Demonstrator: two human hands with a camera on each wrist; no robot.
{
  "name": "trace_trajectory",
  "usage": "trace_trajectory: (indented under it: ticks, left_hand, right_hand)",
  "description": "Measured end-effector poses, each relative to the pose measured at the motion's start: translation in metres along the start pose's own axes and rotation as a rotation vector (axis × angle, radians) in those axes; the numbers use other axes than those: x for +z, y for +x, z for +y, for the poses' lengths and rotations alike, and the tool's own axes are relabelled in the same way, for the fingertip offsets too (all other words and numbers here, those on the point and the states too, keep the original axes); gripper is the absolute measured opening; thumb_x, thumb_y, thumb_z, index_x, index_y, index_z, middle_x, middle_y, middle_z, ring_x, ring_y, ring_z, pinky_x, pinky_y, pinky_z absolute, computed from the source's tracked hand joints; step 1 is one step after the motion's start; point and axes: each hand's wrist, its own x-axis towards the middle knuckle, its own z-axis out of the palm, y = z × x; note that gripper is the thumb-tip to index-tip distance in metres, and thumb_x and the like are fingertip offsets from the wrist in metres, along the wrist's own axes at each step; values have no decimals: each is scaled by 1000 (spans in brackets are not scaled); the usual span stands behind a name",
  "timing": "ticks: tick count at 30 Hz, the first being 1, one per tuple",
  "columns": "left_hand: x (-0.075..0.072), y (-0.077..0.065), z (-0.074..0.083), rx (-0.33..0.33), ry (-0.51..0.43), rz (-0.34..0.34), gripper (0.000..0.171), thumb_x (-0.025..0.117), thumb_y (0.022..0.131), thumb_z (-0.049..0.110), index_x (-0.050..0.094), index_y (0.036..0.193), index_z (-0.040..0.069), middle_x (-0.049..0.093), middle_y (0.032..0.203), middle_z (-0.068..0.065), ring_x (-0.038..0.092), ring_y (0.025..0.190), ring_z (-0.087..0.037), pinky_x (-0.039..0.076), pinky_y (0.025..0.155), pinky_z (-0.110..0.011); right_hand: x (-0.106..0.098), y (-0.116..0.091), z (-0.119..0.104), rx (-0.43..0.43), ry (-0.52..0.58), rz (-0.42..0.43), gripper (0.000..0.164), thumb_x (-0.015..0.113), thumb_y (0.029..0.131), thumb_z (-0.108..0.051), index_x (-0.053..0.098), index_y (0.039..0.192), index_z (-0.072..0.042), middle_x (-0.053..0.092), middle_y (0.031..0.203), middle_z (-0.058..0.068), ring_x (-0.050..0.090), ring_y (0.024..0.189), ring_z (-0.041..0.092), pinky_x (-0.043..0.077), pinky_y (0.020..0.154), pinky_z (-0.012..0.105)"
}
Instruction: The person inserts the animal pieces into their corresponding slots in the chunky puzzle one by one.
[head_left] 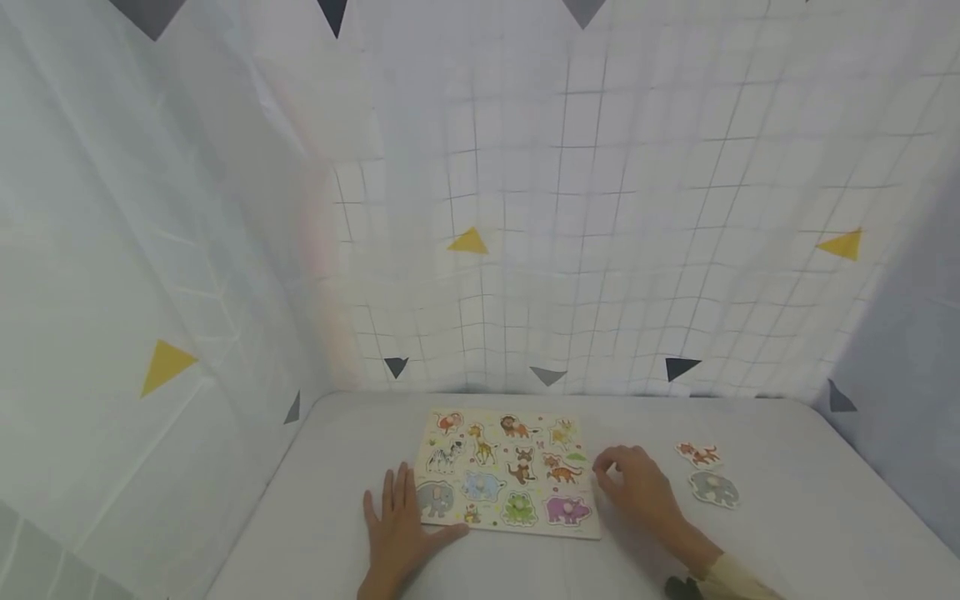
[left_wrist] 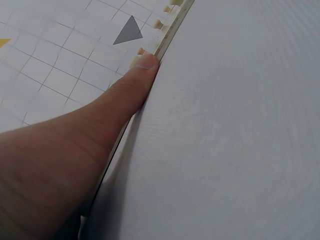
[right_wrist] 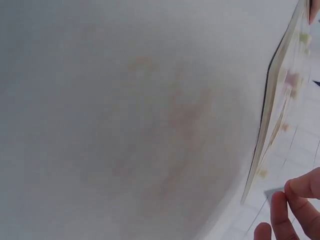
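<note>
A wooden animal puzzle board (head_left: pixel 487 417) lies flat on the table. My left hand (head_left: pixel 397 525) is at its lower left corner, fingers spread and straight, and its thumb (left_wrist: pixel 125 87) lies along the near edge. Just beyond the board's right edge is my right hand (head_left: pixel 637 492), fingers loosely bent, with nothing visible in them. Nearest to it on the board are the orange tiger (head_left: pixel 562 468) and the purple hippo (head_left: pixel 567 510). In the right wrist view, one thin piece (right_wrist: pixel 277 125) looks tilted above the board's surface.
To the right of my right hand, a tiger piece (head_left: pixel 697 454) and a grey elephant piece (head_left: pixel 714 489) lie on the white table (head_left: pixel 315 500). Behind stands a white gridded curtain (head_left: pixel 600 292) with yellow and dark triangles.
</note>
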Motion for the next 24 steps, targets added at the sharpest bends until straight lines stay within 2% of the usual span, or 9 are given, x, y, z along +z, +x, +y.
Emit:
trace_trajectory:
  ticks: [5,11,14,20,24]
  left_hand:
    - [3,0,-2,19,-15,39,140,70,62,90,29,159,-1,28,169,-21,21,157,-46,4,125,-74]
    - [1,0,-3,14,-3,8,140,68,63,91,26,161,0,25,170,-20,18,159,-45,3,125,-73]
    - [0,0,-2,16,2,9,139,69,63,90,26,160,0,26,170,-20,19,158,-45,4,125,-73]
    - [-2,-1,1,23,14,20,138,70,63,88,28,160,-1,28,169,-21,22,157,-46,6,125,-74]
    - [-2,-2,1,15,23,8,139,70,63,88,27,160,-2,27,169,-21,22,158,-45,7,125,-73]
  right_hand:
    - [-3,1,23,12,-72,38,3,72,89,-16,72,93,-18,72,89,-2,58,86,19,51,73,38]
    - [-10,-3,51,30,-178,92,6,74,84,-12,70,88,-14,71,82,1,58,79,21,46,61,36]
    - [-19,-6,60,45,-195,84,7,75,83,-11,69,88,-11,70,82,3,59,77,22,44,56,35]
    - [-35,-10,76,66,-235,66,8,72,83,-9,68,90,-8,71,87,8,62,79,29,50,59,47]
    - [-44,-8,88,93,-268,26,13,70,84,-11,68,96,-4,71,86,10,60,80,32,49,56,45]
